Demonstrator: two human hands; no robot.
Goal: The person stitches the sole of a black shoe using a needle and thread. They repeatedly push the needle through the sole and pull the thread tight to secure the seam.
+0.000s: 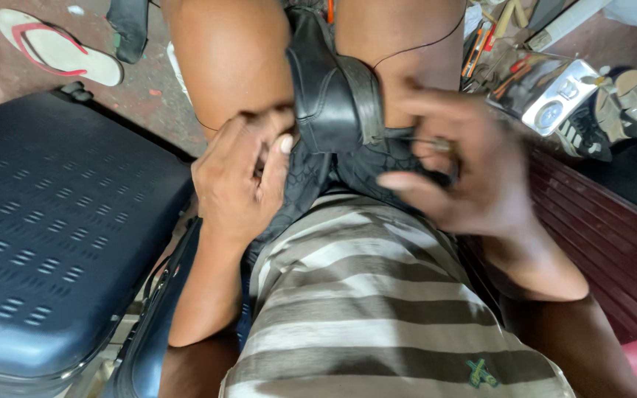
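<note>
A black leather shoe point(331, 88) is wedged upright between my bare knees. My left hand point(241, 177) grips its left edge, thumb pressed against the leather. My right hand point(455, 166) is blurred at the shoe's right side, fingers pinched on a thin metal needle or awl point(436, 144). A dark thread point(418, 46) runs from there up over my right knee. I wear a grey and white striped shirt point(366, 309).
A dark blue hard suitcase point(53, 221) lies at my left. A white and red flip-flop point(60, 51) rests on the floor behind it. Tools, a silver radio point(554, 99) and sandals point(628, 103) lie at the upper right above a dark red ribbed surface point(606, 236).
</note>
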